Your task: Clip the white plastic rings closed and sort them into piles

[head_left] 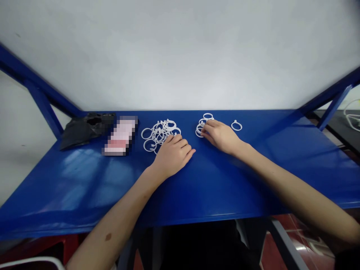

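from my distant seat i see white rings on the blue surface [182, 195] in three places. the biggest share is a tangled heap [159, 133], and my left hand [173, 153] rests at its near edge, fingers curled down over the closest rings; i cannot tell whether they grip one. my right hand [219, 135] is bent over a smaller cluster [201, 122], its fingertips against the rings there; whether it pinches one or only touches, i cannot tell. one lone ring [236, 129] lies flat to the right of that hand, apart from the others.

i'd judge the handling to be partway: the cluster and the lone ring are already separate, while most rings seem left in the heap. farther left, a phone [119, 137] with its screen blurred out lies beside a crumpled black bag [84, 130], neither one touched by my hands.
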The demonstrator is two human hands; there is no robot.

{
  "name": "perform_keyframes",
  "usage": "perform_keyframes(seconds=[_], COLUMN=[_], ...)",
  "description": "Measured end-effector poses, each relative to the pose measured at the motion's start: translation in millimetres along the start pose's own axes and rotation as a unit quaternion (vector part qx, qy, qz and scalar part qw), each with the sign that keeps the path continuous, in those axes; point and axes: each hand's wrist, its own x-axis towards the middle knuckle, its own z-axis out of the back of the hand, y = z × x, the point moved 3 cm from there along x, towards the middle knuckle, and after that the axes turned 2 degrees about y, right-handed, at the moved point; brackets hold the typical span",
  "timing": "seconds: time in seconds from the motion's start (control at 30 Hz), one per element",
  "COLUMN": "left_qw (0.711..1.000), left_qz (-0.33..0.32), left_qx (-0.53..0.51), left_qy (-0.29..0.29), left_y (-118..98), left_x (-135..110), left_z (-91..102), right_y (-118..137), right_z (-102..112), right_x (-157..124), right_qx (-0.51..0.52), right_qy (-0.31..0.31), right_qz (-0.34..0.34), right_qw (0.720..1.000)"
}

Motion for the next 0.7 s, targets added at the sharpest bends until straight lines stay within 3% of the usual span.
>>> perform_keyframes(seconds=[0.17,0.43,0.5,0.57,0.7], left_qw=[1.0,1.0,1.0,0.999,0.997], left_qz=[0.002,0.007,0.019,0.015,-0.067], left_qx=[0.008,0.004,-0.009,-0.024,-0.03], left_qy=[-0.001,-0.006,-0.013,-0.022,-0.008], left_y=[1,2,3,1,-13], left_x=[0,-1,-1,-1,1], left_z=[-0.1,0.6,1.4,1.5,-3.3], right_y=[9,20,22,26,36], right_z=[-2,-21,-20,-16,-6], right_x=[-4,-3,-9,-20,-47], right_qx=[-0.001,0.002,0.009,0.022,0.033], right_qy=[0.002,0.012,0.006,-0.006,-0.052], right_qz=[-0.074,-0.123,-0.089,-0.013,0.141], right_qw=[0.997,0.992,0.996,1.0,0.988])
